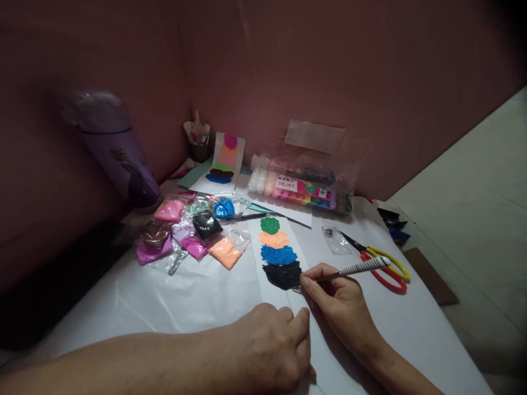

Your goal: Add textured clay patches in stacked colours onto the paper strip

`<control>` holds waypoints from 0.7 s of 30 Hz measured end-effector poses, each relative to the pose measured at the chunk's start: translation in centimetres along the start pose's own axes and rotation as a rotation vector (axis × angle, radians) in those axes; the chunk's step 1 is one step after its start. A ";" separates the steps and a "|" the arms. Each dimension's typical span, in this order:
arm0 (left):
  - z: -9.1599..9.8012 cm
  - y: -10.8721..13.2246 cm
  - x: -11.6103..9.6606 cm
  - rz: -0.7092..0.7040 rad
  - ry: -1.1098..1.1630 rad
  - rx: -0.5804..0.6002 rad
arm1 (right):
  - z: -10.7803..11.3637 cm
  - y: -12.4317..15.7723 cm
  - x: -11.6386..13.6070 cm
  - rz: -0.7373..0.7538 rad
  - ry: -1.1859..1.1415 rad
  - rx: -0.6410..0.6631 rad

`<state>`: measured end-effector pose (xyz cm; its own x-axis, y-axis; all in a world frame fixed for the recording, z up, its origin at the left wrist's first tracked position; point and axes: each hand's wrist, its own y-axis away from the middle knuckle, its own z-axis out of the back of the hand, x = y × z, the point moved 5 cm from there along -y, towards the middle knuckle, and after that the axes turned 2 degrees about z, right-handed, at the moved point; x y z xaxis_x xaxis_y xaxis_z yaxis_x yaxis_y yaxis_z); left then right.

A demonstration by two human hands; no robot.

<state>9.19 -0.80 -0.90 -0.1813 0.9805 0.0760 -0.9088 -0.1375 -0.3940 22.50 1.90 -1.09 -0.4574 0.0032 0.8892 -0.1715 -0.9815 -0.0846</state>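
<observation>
A white paper strip (276,299) lies on the table, bearing stacked clay patches: green (270,225), orange (274,239), blue (278,255) and black (282,274). My right hand (340,304) pinches a thin tool with a striped grip (362,268), and its tip touches the right edge of the black patch. My left hand (269,343) rests curled on the strip's near end, fingers closed against the paper.
Bags of coloured clay (193,233) lie left of the strip. Red-and-yellow scissors (382,266) and a small plastic bag (335,240) lie to the right. A clay pack (302,189), another coloured card (224,159) and a purple bottle (119,159) stand at the back.
</observation>
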 end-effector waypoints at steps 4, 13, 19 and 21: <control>0.0 -0.1 0.0 0.001 0.015 0.001 | 0.1 0.1 0.1 0.009 0.034 0.011; 0.0 -0.1 0.0 0.006 0.027 0.022 | 0.2 -0.3 -0.3 -0.085 0.010 0.018; 0.0 -0.1 0.0 0.000 0.021 -0.004 | 0.4 -0.2 -0.9 -0.174 -0.051 0.011; 0.0 -0.2 0.0 0.004 0.026 0.014 | 0.5 -0.3 -0.9 -0.194 -0.041 -0.003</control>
<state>9.33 -0.77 -0.84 -0.1748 0.9833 0.0503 -0.9133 -0.1429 -0.3815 23.42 2.05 -1.63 -0.3795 0.1844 0.9066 -0.2559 -0.9626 0.0886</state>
